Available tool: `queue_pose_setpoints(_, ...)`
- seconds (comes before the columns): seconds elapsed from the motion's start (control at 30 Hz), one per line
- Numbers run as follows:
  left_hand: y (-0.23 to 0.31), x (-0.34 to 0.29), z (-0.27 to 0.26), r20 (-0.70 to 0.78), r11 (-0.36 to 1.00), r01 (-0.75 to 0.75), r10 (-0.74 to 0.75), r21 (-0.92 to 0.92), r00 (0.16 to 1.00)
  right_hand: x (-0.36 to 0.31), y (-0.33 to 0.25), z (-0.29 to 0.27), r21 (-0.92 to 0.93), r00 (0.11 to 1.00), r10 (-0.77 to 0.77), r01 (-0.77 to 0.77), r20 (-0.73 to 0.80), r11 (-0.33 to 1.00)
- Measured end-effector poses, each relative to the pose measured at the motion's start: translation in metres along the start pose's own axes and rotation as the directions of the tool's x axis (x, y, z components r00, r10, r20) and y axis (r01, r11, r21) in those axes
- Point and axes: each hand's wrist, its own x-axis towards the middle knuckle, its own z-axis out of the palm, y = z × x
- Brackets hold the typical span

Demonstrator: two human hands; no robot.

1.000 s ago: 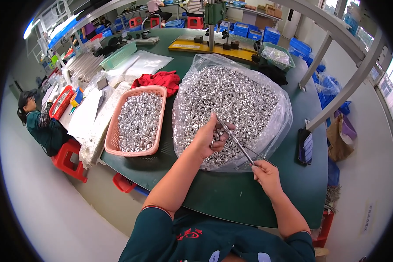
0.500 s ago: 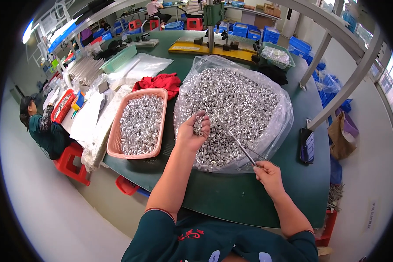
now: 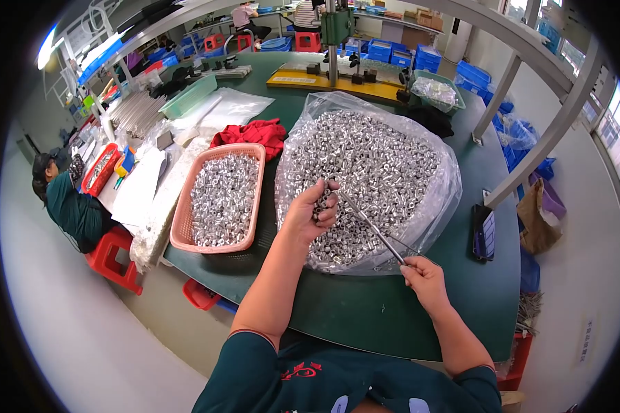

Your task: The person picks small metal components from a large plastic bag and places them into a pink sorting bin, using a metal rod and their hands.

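My left hand (image 3: 306, 219) is curled around several small metal sleeves (image 3: 322, 206), over the near left side of a large heap of the same silvery sleeves (image 3: 375, 162). The heap fills a clear plastic bag (image 3: 450, 199) spread open on the table. Between thumb and fingers, my right hand (image 3: 426, 281) grips a slim metal rod (image 3: 382, 237), which slants up and left over the heap, its far tip close to my left fingers. A second, thinner rod-like line runs beside it; whether both are one tool I cannot tell. Left of the bag, a pink basket (image 3: 176, 234) holds more sleeves.
A red cloth (image 3: 255, 136) lies behind the basket. A phone (image 3: 484, 230) rests at the right, near a metal frame post (image 3: 530, 165). A yellow-based fixture (image 3: 289, 78) and a green bin (image 3: 455, 103) stand at the back. A co-worker (image 3: 69, 199) sits at the left.
My left hand has shifted slightly right and its fingers have curled further over the sleeves. My right hand and the rod stay nearly in place.
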Motion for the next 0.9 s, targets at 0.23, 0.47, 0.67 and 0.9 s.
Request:
queue_pose_setpoints(0.23, 0.000, -0.005, 0.018, -0.144, 0.910, -0.015, 0.082, 0.414, 0.986, 0.000, 0.001, -0.002, -0.128, 0.995, -0.092, 0.088, -0.026, 0.988)
queue_pose_setpoints(0.47, -0.006, -0.001, 0.023, -0.106, 0.625, -0.064, 0.231, 0.778, 0.967, -0.002, -0.008, -0.005, -0.476, 0.948, -0.306, 0.231, -0.085, 0.849)
queue_pose_setpoints(0.67, 0.000, -0.009, 0.027, -0.087, 0.710, -0.011, 0.102, 0.704, 0.991, -0.005, -0.016, -0.005, -0.604, 0.859, -0.506, 0.365, -0.075, 0.708)
queue_pose_setpoints(0.9, -0.001, -0.008, 0.025, -0.154, 0.924, 0.075, -0.017, 0.374, 0.988, -0.001, -0.008, -0.003, -0.398, 0.936, -0.348, 0.298, -0.057, 0.868)
